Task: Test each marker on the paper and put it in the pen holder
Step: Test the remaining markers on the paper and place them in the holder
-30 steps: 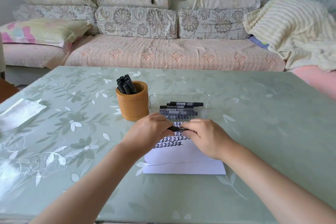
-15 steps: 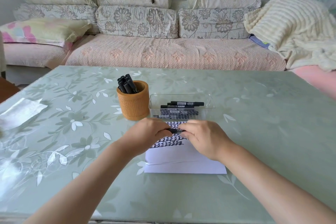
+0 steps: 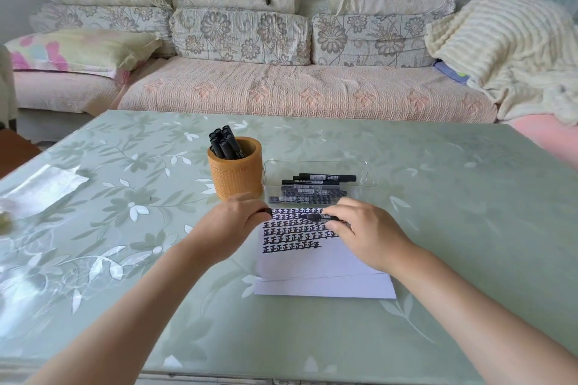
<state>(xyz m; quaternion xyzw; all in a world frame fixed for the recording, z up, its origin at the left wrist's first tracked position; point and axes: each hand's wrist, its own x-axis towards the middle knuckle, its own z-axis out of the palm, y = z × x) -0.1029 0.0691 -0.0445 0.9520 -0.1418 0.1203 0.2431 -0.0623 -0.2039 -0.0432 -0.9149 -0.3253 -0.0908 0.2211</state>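
Note:
A white sheet of paper point(image 3: 322, 272) lies on the table, its upper part covered with rows of black marks. Over those marks my right hand point(image 3: 366, 231) grips a black marker point(image 3: 316, 217) with its tip pointing left. My left hand point(image 3: 233, 222) is closed on the marker's black cap point(image 3: 268, 211), now apart from the marker. Behind my left hand stands an orange pen holder point(image 3: 236, 172) with several black markers in it. A clear plastic tray point(image 3: 319, 166) with several more markers sits behind the paper.
The green floral table point(image 3: 453, 212) has a shiny plastic wrapper point(image 3: 43, 187) at the left. A sofa with cushions and a blanket runs behind the table's far edge.
My hands were together on the capped marker. They have pulled apart, the left taking the cap off to the left, the right keeping the marker.

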